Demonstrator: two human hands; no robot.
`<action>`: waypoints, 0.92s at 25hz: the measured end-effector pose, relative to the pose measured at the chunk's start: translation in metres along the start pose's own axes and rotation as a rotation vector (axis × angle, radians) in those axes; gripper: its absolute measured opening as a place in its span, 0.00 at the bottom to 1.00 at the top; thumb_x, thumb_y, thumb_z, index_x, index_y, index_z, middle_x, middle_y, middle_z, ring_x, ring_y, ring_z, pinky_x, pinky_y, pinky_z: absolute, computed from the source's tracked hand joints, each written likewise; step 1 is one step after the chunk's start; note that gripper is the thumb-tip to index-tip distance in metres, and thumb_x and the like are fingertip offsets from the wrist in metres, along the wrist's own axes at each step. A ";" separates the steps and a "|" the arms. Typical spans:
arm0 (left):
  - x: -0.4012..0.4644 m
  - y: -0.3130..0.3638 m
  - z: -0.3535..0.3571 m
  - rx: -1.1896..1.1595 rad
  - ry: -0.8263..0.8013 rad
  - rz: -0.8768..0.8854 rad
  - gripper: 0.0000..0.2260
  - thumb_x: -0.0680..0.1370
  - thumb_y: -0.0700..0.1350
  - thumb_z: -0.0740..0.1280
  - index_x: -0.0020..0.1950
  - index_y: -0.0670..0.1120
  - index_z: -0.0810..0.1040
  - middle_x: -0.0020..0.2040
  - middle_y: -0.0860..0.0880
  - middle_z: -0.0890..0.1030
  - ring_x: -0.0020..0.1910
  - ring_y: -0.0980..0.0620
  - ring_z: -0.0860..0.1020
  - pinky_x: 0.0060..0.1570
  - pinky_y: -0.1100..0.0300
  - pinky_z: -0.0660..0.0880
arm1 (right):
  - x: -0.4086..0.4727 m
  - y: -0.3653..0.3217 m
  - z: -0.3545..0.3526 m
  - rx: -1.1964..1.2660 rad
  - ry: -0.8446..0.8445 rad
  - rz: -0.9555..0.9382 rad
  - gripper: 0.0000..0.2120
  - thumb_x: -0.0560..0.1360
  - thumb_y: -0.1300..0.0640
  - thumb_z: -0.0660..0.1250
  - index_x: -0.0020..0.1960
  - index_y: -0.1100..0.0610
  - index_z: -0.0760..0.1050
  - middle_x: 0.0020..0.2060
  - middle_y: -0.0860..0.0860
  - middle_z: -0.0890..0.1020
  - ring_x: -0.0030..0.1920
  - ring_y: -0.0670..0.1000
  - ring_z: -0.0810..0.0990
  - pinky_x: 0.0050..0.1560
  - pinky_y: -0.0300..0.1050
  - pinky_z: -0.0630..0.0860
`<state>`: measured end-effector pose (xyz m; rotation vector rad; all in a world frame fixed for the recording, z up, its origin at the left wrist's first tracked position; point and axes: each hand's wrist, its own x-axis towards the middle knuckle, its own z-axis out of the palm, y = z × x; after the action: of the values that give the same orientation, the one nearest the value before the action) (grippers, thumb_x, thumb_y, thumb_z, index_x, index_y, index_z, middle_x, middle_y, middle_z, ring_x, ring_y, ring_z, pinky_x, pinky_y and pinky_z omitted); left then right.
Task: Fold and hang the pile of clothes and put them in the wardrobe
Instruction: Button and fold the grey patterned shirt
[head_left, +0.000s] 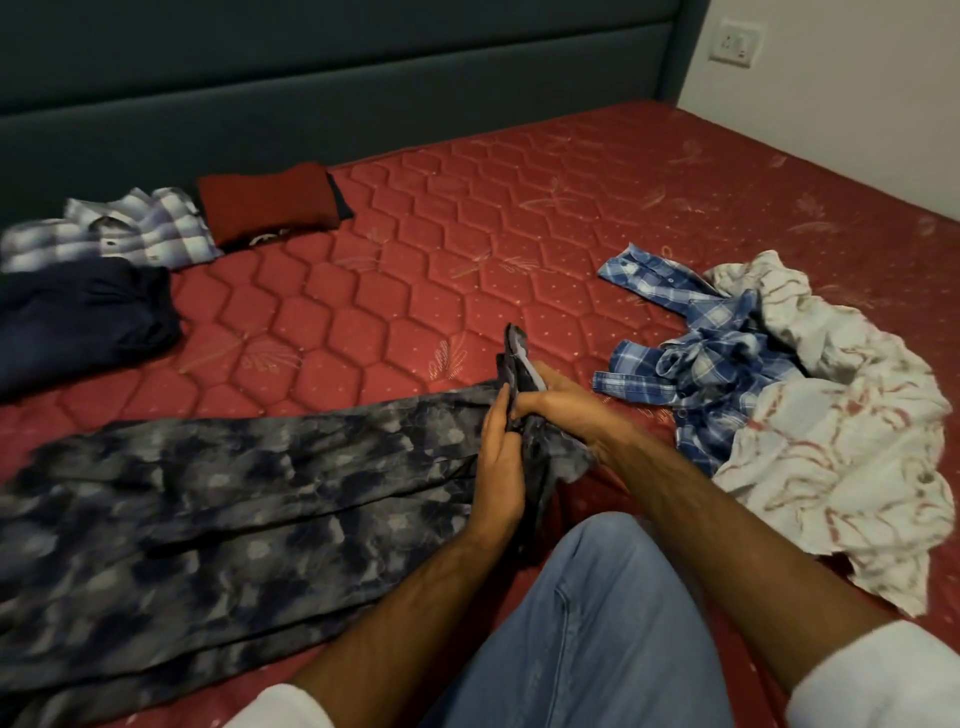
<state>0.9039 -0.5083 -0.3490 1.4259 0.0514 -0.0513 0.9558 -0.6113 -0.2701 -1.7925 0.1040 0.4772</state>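
Observation:
A grey and dark blue patterned garment (208, 519) lies stretched across the red mattress (467, 234), running left from my hands. My left hand (498, 467) and my right hand (556, 402) both grip its bunched right end, which sticks up between them. To the right lies a crumpled pile: a blue checked shirt (696, 358) and a white cloth with red marks (841, 441). At the back left sit folded clothes: a red garment (265, 202), a pale checked shirt (119, 234) and a dark navy garment (78, 322).
My knee in blue jeans (587, 623) is raised at the bottom centre. A dark padded headboard (337, 78) runs along the back. A white wall with a socket plate (737, 41) stands at the right.

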 end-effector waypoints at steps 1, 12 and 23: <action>-0.004 0.010 -0.006 -0.185 0.027 -0.018 0.25 0.80 0.48 0.57 0.78 0.49 0.67 0.76 0.49 0.71 0.74 0.53 0.69 0.75 0.49 0.65 | 0.000 -0.012 0.012 -0.038 -0.008 -0.011 0.22 0.72 0.69 0.67 0.65 0.59 0.73 0.45 0.56 0.78 0.43 0.53 0.78 0.39 0.42 0.76; -0.063 0.083 -0.162 -0.929 0.373 -0.282 0.24 0.85 0.59 0.51 0.56 0.43 0.78 0.41 0.43 0.84 0.48 0.46 0.79 0.52 0.51 0.74 | 0.005 -0.079 0.231 -0.846 -0.134 -0.088 0.34 0.75 0.48 0.65 0.78 0.55 0.61 0.70 0.63 0.71 0.66 0.65 0.74 0.59 0.53 0.73; -0.065 0.078 -0.296 -0.512 0.194 -0.393 0.24 0.83 0.60 0.58 0.67 0.44 0.79 0.54 0.39 0.85 0.50 0.45 0.84 0.52 0.49 0.81 | -0.007 -0.086 0.286 -0.247 -0.350 -0.106 0.25 0.80 0.52 0.68 0.75 0.53 0.65 0.63 0.53 0.74 0.51 0.56 0.82 0.40 0.45 0.82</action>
<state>0.8428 -0.2036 -0.3103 0.8886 0.4729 -0.2083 0.9007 -0.3190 -0.2466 -1.9141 -0.3032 0.7446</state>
